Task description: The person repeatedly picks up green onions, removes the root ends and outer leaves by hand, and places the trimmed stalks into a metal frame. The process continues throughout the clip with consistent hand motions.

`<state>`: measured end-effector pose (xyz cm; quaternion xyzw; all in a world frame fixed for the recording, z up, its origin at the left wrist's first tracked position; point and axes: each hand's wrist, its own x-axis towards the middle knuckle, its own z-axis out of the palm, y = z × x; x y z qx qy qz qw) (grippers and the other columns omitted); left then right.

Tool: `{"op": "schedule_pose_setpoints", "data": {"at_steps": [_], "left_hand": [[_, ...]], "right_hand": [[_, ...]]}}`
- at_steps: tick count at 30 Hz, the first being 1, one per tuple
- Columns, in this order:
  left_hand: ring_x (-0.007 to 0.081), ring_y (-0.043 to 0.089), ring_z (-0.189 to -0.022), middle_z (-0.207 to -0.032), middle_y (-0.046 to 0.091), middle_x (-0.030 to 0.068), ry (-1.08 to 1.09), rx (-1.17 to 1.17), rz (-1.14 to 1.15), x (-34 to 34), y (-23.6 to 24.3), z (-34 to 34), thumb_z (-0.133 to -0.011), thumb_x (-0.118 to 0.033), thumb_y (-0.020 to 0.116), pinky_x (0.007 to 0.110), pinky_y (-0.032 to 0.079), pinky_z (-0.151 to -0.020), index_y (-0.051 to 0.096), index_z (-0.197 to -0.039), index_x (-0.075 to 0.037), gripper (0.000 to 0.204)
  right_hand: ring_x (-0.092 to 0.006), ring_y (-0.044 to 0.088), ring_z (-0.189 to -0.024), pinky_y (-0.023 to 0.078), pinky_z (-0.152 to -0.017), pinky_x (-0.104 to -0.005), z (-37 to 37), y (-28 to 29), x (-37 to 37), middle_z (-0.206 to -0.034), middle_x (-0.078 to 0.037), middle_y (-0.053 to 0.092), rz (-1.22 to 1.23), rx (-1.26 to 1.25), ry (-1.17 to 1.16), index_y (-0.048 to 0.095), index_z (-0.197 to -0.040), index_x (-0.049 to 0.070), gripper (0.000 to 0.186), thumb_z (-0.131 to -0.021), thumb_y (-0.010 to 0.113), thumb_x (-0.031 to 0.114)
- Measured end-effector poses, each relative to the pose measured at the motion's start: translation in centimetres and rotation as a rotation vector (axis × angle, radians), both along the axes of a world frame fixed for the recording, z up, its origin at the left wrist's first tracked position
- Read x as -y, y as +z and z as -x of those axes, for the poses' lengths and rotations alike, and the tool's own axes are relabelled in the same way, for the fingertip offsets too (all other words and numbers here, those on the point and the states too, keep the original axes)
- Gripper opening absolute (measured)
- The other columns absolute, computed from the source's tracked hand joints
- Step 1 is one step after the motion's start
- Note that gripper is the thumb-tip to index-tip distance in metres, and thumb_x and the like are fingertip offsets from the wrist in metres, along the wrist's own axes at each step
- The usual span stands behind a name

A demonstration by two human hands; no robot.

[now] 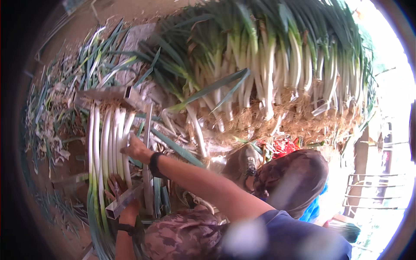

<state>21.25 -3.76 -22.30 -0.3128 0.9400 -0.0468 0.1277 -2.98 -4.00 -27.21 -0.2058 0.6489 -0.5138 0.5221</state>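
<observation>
Several long green onions (106,143) lie side by side across a metal frame, with white stalks and green leaves hanging toward me. Their root ends rest against a square metal bar (108,96) at the far side. My left hand (116,190) lies on the lower white stalks with its fingers spread, beside a short metal crossbar (123,203) that passes over my wrist area. My right hand (137,150) is closed at the rightmost stalk, nearer the roots; its fingertips are partly hidden. Each wrist wears a black band.
A big heap of green onions (268,73) with roots stands at the back right. Leaf scraps (47,125) litter the left ground. Red strips (284,147) lie beyond my camouflage-covered knee (294,177). An upright metal bar (147,160) borders the frame. A wire rack (375,190) stands far right.
</observation>
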Motion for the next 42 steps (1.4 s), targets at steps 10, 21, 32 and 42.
{"op": "schedule_pose_setpoints", "data": {"at_steps": [10, 21, 32, 42], "left_hand": [[0.0439, 0.015, -0.157, -0.169, 0.014, 0.0256, 0.048, 0.057, -0.291, 2.5, 0.6, -1.5, -0.070, -0.033, 0.088, 0.064, 0.017, -0.123, 0.020, -0.161, 0.000, 0.119], [0.0417, 0.050, -0.132, -0.140, 0.056, 0.0200, -0.040, 0.135, -0.423, -0.1, 8.7, -3.8, -0.079, -0.024, 0.079, 0.060, 0.038, -0.109, 0.056, -0.142, -0.011, 0.069], [0.0423, 0.069, -0.108, -0.116, 0.071, 0.0253, 0.103, -0.485, -0.339, -6.1, 24.2, -0.2, -0.082, -0.002, 0.076, 0.047, 0.053, -0.095, 0.066, -0.127, 0.004, 0.046], [0.0348, 0.048, -0.138, -0.150, 0.048, 0.0245, -0.470, -0.941, -0.542, -14.6, 19.5, 13.2, -0.082, -0.026, 0.088, 0.045, 0.041, -0.114, 0.044, -0.152, -0.001, 0.087]], "right_hand": [[-0.0383, 0.058, -0.119, 0.048, -0.098, -0.0531, 24.7, 3.6, -26.5, -0.126, -0.023, 0.059, -0.376, -1.426, -0.257, 0.062, -0.122, 0.003, 0.038, -0.083, 0.060, 0.004], [-0.0373, 0.072, -0.098, 0.058, -0.081, -0.0438, 30.2, 7.8, -32.7, -0.103, -0.020, 0.073, -0.795, -0.992, -0.198, 0.065, -0.110, -0.003, 0.023, -0.090, 0.061, 0.007], [-0.0084, 0.055, -0.058, 0.042, -0.047, -0.0269, 11.8, 22.7, -32.1, -0.070, -0.002, 0.061, 0.237, 0.172, -0.077, 0.073, -0.106, 0.004, 0.027, -0.100, 0.068, 0.030], [-0.0138, 0.069, -0.062, 0.057, -0.051, -0.0254, -10.0, 37.1, -34.7, -0.084, -0.009, 0.070, 0.285, 0.623, 0.350, 0.058, -0.123, -0.003, 0.056, -0.097, 0.071, 0.044]]}}
